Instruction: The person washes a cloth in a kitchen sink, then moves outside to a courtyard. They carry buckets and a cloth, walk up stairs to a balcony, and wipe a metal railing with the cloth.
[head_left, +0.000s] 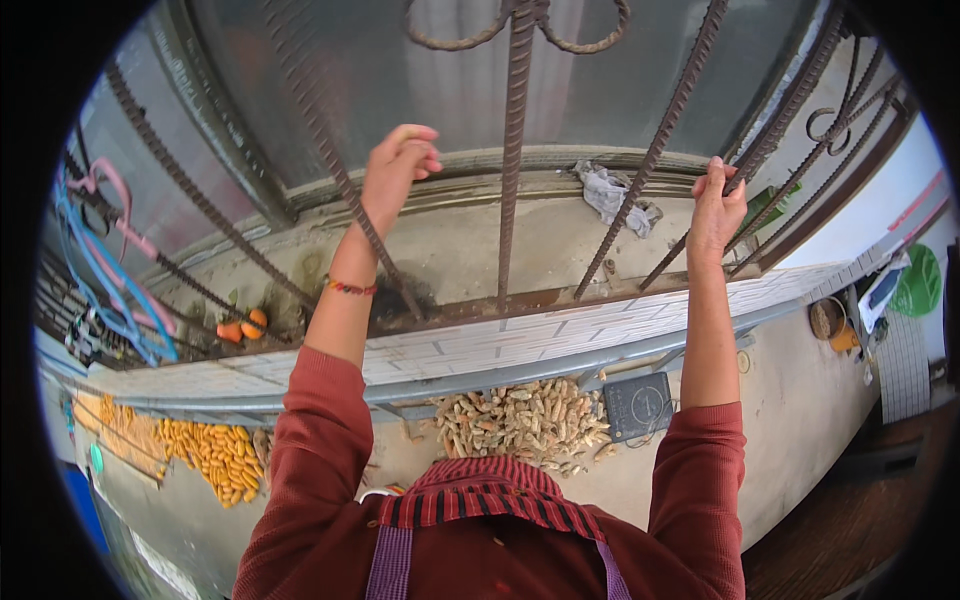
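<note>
My left hand (403, 163) reaches between ribbed steel window bars, over the concrete sill and in front of the window glass (457, 90). Its fingers are loosely curled, and nothing shows in them; the palm is hidden. One bar (330, 154) crosses in front of my left forearm. To the right, my right hand (716, 210) is closed around a slanting steel bar (791, 116). A crumpled grey-white cloth (606, 193) lies on the sill (469, 232) between my hands, nearer the right one. Beyond the right hand is a green object (765, 204), partly hidden by bars.
Two orange fruits (244, 327) sit on the sill at left, near blue and pink hangers (112, 255). Below the white-tiled wall runs a grey metal rail (480, 382). On the floor lie corncobs (525, 416), yellow ears of corn (214, 454) and a black induction cooker (639, 405).
</note>
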